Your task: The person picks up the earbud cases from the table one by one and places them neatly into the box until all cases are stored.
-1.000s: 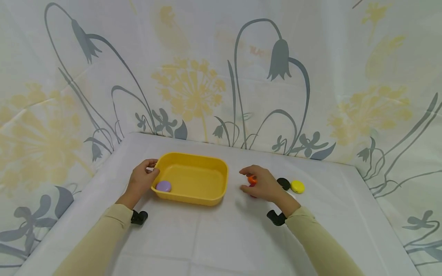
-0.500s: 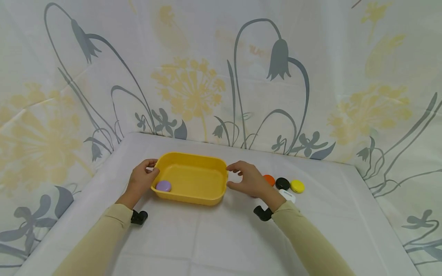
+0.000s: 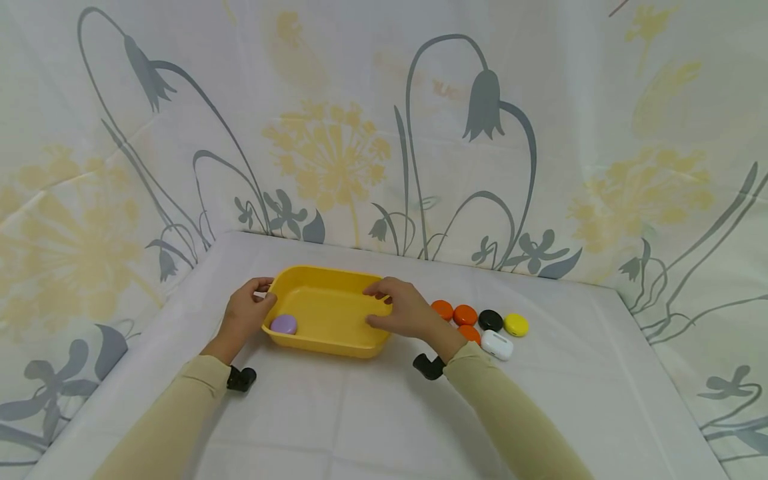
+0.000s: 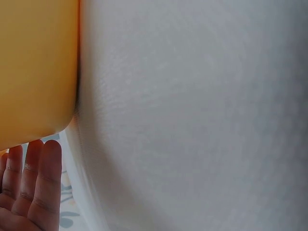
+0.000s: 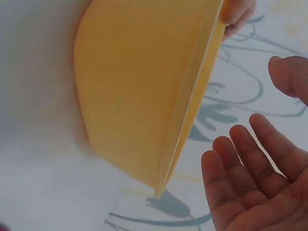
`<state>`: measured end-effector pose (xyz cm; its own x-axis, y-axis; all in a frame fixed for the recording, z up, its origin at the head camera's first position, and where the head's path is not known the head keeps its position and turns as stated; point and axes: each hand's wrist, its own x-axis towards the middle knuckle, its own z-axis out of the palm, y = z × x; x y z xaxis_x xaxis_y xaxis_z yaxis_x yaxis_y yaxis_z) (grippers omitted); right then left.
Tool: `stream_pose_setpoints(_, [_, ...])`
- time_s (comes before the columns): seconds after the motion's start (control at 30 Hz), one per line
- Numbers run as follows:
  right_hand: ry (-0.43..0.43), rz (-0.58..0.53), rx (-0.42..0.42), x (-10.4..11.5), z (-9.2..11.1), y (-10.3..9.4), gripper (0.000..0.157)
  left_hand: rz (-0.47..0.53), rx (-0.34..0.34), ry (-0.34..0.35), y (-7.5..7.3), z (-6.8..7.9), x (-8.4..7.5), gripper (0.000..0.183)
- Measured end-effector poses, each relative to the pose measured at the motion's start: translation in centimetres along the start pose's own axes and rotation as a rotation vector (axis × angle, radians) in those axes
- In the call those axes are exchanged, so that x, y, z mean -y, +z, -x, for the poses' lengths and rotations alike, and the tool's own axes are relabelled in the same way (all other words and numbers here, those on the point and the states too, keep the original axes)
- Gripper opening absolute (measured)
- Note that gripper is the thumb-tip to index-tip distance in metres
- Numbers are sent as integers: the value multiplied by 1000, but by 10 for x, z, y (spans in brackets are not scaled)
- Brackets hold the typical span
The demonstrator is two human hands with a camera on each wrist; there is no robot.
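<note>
On the white table stands a yellow tray [image 3: 327, 313] with a lilac round disc [image 3: 285, 325] in its near left corner. My left hand [image 3: 246, 310] grips the tray's left rim, thumb at the inner edge and fingers outside. In the left wrist view those fingers [image 4: 45, 180] are against the outer wall. Over the tray's right end is my right hand [image 3: 401, 310], thumb and fingers apart, nothing between them. In the right wrist view, the right fingers [image 5: 236, 173] are extended beside the tray's rim.
Right of the tray lie several orange discs [image 3: 465, 315], a black disc [image 3: 491, 321], a yellow disc [image 3: 516, 325] and a small white rounded case [image 3: 497, 345], close together. A flower-patterned cloth [image 3: 360, 133] rises behind the table.
My right hand has moved left from over the orange discs to above the tray's right end, uncovering the discs. The left hand stays on the tray, which has not moved.
</note>
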<state>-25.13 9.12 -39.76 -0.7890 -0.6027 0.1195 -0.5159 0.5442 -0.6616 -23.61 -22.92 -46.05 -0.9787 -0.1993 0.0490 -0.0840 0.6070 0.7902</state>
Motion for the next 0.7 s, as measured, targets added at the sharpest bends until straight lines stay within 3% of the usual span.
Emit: stream_pose_setpoints(0.7, [-49,-50,61,19,-28,36,46,-11,-1,-2,0,0,-1,43])
